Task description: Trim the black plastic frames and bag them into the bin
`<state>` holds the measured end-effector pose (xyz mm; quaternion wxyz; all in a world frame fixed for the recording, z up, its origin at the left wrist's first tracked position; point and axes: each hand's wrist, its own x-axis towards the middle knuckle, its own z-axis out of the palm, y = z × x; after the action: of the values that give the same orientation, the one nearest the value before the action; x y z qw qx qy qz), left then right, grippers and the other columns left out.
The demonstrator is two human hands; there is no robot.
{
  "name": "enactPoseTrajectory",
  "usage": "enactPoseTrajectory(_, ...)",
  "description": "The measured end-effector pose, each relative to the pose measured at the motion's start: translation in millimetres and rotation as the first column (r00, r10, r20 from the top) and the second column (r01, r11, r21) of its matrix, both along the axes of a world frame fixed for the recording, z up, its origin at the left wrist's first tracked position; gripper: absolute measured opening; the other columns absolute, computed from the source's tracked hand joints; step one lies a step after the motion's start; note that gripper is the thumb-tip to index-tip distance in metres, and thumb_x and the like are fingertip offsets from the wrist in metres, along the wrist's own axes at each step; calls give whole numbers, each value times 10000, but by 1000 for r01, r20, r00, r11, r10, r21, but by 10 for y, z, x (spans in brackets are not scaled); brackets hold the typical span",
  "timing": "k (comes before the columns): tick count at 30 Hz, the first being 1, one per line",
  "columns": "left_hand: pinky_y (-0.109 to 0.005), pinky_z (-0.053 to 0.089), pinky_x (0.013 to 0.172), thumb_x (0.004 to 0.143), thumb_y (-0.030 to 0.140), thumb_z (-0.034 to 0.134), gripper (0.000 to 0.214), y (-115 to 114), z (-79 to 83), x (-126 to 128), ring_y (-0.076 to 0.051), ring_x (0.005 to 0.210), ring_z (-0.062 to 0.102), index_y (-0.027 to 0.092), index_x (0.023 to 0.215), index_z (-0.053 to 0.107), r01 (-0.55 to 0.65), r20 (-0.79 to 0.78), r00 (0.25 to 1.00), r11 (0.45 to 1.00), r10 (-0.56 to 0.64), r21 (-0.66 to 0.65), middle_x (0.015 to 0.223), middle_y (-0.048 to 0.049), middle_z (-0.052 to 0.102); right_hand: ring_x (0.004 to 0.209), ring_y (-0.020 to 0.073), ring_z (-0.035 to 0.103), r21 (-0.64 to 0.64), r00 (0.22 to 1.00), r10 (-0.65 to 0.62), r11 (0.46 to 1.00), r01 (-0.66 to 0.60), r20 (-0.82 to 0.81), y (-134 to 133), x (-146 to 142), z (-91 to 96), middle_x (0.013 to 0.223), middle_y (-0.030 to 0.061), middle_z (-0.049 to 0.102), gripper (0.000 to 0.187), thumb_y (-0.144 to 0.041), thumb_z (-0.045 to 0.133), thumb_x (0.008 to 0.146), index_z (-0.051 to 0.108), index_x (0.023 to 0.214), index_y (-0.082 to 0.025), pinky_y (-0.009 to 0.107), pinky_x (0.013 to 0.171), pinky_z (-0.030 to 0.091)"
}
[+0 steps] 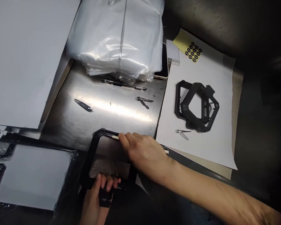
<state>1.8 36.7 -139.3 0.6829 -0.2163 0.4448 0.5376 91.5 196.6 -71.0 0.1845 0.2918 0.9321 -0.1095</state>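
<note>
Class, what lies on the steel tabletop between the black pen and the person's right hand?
A small metal clip lies there, nearer the pen than the right hand, in the head view.

My right hand covers the right side of the black frame and most of the thin white stick. My left hand hides part of the near bar, and the bottom edge cuts its wrist. The stack of clear bags runs past the top edge and covers most of a flat device. The print on the round stickers is too small to read.
</note>
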Motion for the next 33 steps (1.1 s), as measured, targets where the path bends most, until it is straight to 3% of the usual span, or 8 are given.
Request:
enactPoseTrajectory(5,-335,399,772,781,371,478,336,12,56,-17,-168,637,501,191,498,510,39,12,999,999,-39,-4,515,10,501,522,134,494,7,1000,27,1000,-27,7,23,-29,-26,612,12,521,206,24,370,734,485,779,-141,269,403,150)
enactPoseTrajectory(11,-343,391,792,792,355,468,328,-2,42,-2,-152,619,486,193,511,518,4,-10,1000,1000,-4,11,513,18,500,495,140,477,21,997,71,997,-72,21,14,-84,-25,568,14,489,217,39,363,712,481,758,-137,270,391,131)
enactPoseTrajectory(16,-351,424,735,769,368,497,317,-18,15,4,-153,606,494,195,504,514,-18,20,1000,1000,18,3,503,21,491,493,143,479,88,998,66,994,-67,16,-36,-119,20,564,23,474,222,43,370,681,492,752,-128,259,385,174)
enactPoseTrajectory(26,-375,423,763,754,307,531,280,66,121,-12,-167,628,500,181,504,519,-14,-2,1000,999,14,-33,516,9,499,461,138,448,115,996,89,989,-90,17,-32,-129,36,549,27,468,192,13,394,687,522,749,-115,239,368,216)
enactPoseTrajectory(33,-293,440,672,753,330,531,274,68,118,-14,-130,599,468,181,523,537,-85,-24,996,991,83,-103,507,28,455,421,138,438,160,998,63,985,-61,-6,-95,-203,58,518,40,479,156,0,422,669,537,705,-101,223,350,245)
